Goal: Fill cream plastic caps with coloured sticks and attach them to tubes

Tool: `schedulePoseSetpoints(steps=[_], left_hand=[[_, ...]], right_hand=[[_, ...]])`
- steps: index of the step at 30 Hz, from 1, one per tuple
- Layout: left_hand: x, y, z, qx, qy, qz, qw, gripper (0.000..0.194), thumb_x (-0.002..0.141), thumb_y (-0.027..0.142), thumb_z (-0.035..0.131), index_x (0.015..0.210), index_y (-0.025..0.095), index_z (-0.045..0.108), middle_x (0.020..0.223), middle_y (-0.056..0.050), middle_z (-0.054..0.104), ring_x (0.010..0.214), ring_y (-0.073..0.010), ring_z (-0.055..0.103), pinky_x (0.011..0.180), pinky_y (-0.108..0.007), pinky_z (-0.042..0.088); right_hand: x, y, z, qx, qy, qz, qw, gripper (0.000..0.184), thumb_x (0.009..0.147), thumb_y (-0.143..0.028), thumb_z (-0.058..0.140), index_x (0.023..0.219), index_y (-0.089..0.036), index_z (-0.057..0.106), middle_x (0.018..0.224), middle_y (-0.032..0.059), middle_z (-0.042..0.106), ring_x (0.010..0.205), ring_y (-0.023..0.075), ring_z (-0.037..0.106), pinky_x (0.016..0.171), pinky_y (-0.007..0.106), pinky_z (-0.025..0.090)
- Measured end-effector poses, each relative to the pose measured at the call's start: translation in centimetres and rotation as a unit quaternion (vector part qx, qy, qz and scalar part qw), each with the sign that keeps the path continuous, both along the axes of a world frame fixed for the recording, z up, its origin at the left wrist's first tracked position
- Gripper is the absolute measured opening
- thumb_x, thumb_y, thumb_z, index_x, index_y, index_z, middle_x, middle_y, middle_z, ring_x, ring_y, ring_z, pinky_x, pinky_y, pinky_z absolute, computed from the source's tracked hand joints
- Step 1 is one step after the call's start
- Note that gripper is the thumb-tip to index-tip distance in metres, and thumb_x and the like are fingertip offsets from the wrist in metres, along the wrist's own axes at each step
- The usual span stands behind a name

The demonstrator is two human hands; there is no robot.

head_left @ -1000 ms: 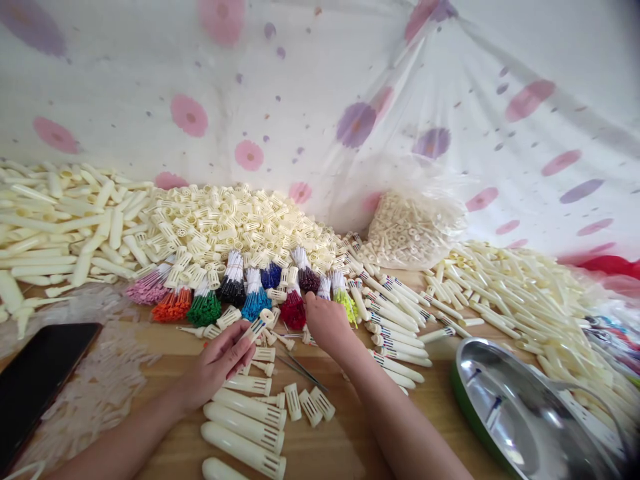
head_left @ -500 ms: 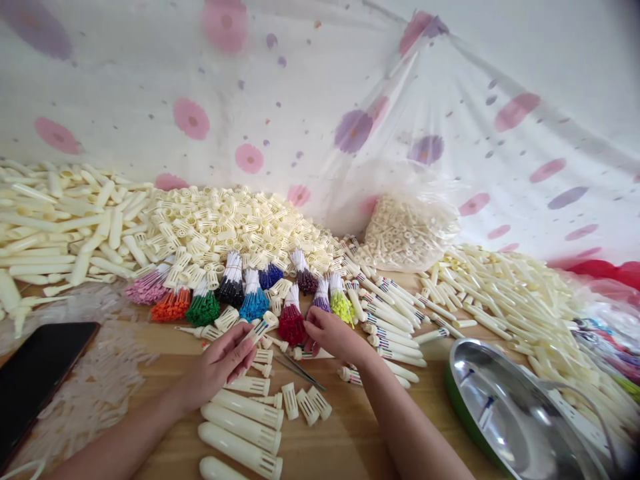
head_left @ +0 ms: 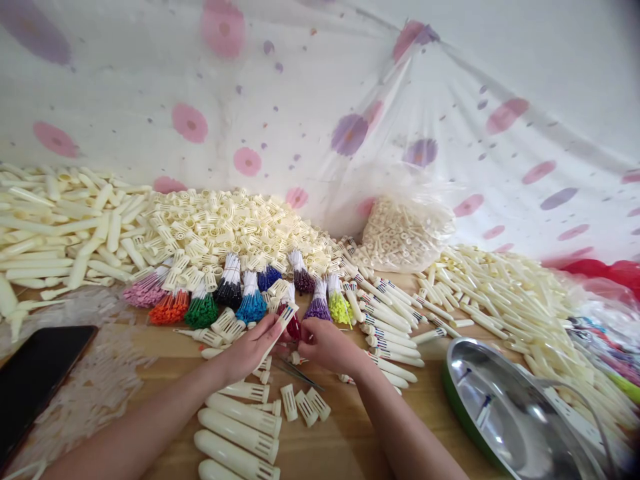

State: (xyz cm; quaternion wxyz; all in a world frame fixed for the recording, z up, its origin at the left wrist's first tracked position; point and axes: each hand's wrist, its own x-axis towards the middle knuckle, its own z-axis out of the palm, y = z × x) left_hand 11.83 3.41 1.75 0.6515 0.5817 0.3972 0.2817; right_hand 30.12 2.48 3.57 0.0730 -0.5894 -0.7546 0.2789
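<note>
My left hand point(head_left: 250, 350) is closed around a cream pen barrel point(head_left: 286, 320) with coloured strips in its slots; the barrel tilts up to the right. Close by, my right hand point(head_left: 327, 343) has its fingers curled together beside the crimson-tipped bundle point(head_left: 295, 327); whatever they hold is hidden. Behind the hands stand bundles of small coloured sticks, among them a purple bundle point(head_left: 319, 305), a yellow bundle point(head_left: 340, 308) and a light blue bundle point(head_left: 251, 303). Tweezers point(head_left: 300, 375) lie below the hands. Several plain slotted barrels point(head_left: 240, 437) lie in a row in front.
At the back is a heap of slotted cream sleeves point(head_left: 240, 220), beside a clear bag of small parts point(head_left: 407, 233). Barrels with coloured slots point(head_left: 395, 343) lie right of my hands. A metal pan point(head_left: 520, 413) stands at right, a phone point(head_left: 45, 380) at left.
My left hand has moved right and up, bringing the pen barrel in front of the crimson bundle. My right hand has shifted slightly left and down, its fingers still curled.
</note>
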Motion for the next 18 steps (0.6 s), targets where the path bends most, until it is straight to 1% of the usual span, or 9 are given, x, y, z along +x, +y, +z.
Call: schedulePoseSetpoints(steps=[3,5,7,9,11,12,14,16,18], left_hand=[[0.3,0.0,-0.2,0.013,0.003,0.013,1.0,0.032,0.085,0.049,0.049,0.096,0.023,0.063,0.1,-0.003,0.067,0.102,-0.0209,0.059,0.09,-0.029,0.046],[0.1,-0.3,-0.1,0.006,0.0,0.021,1.0,0.034,0.084,0.051,0.049,0.096,0.022,0.062,0.091,-0.004,0.068,0.089,-0.0202,0.062,0.078,-0.029,0.05],[-0.5,-0.6,0.0,-0.008,-0.001,0.029,1.0,0.038,0.083,0.055,0.048,0.092,0.021,0.062,0.074,-0.002,0.066,0.068,-0.0183,0.062,0.061,-0.028,0.051],[-1.3,-0.7,-0.2,-0.017,-0.006,0.047,0.999,0.039,0.082,0.056,0.049,0.09,0.021,0.062,0.065,0.0,0.062,0.06,-0.0169,0.059,0.056,-0.028,0.049],[-2.4,-0.8,-0.3,-0.013,-0.017,0.079,0.997,0.038,0.081,0.055,0.052,0.101,0.023,0.061,0.073,-0.001,0.063,0.069,-0.0181,0.061,0.062,-0.028,0.05],[-2.9,-0.8,-0.4,0.006,-0.009,0.083,0.997,0.039,0.082,0.054,0.052,0.106,0.024,0.059,0.078,-0.002,0.063,0.074,-0.019,0.061,0.065,-0.029,0.05],[-3.7,-0.8,-0.3,0.07,0.041,0.091,0.993,0.038,0.083,0.049,0.053,0.112,0.026,0.054,0.09,-0.002,0.064,0.087,-0.0208,0.059,0.073,-0.029,0.049],[-4.3,-0.8,-0.1,0.131,0.098,0.09,0.982,0.032,0.085,0.046,0.052,0.11,0.025,0.052,0.095,-0.002,0.063,0.091,-0.0211,0.057,0.078,-0.029,0.046],[-4.5,-0.8,0.1,0.167,0.138,0.07,0.974,0.025,0.086,0.044,0.05,0.102,0.025,0.053,0.091,-0.001,0.062,0.086,-0.02,0.056,0.077,-0.028,0.045]], right_hand=[[0.4,-0.5,1.2,0.016,-0.021,0.013,1.0,0.009,0.067,-0.011,0.058,0.063,-0.017,0.051,0.073,0.0003,0.057,0.063,0.0112,0.048,0.056,0.021,0.03],[1.1,-0.9,2.7,0.03,-0.04,0.003,0.999,0.007,0.071,-0.011,0.055,0.067,-0.017,0.054,0.07,0.0007,0.059,0.063,0.0125,0.05,0.056,0.022,0.03],[2.3,-1.2,4.2,0.046,-0.055,-0.018,0.997,0.01,0.079,-0.015,0.05,0.072,-0.018,0.056,0.063,0.0002,0.058,0.059,0.0133,0.051,0.055,0.023,0.03],[3.4,-1.3,5.5,0.059,-0.041,-0.039,0.997,0.016,0.086,-0.018,0.044,0.078,-0.02,0.057,0.059,-0.0017,0.059,0.055,0.0131,0.053,0.054,0.022,0.032],[4.2,-1.2,6.2,0.092,-0.008,-0.039,0.995,0.018,0.089,-0.02,0.043,0.079,-0.021,0.058,0.06,-0.0024,0.061,0.056,0.0128,0.056,0.056,0.022,0.037],[4.5,-1.1,6.4,0.116,0.007,-0.033,0.993,0.018,0.089,-0.021,0.044,0.079,-0.021,0.059,0.063,-0.0019,0.063,0.057,0.0128,0.057,0.057,0.022,0.038],[4.8,-0.8,6.3,0.17,0.027,-0.01,0.985,0.017,0.089,-0.023,0.046,0.08,-0.021,0.061,0.071,0.0003,0.066,0.063,0.0134,0.06,0.06,0.023,0.042],[5.1,-0.6,6.1,0.209,0.033,0.012,0.977,0.018,0.089,-0.023,0.047,0.083,-0.02,0.063,0.078,0.0026,0.068,0.068,0.0143,0.062,0.063,0.023,0.043],[5.3,-0.5,5.9,0.227,0.02,0.023,0.973,0.019,0.09,-0.023,0.046,0.085,-0.02,0.064,0.081,0.004,0.069,0.07,0.0152,0.063,0.065,0.024,0.044]])
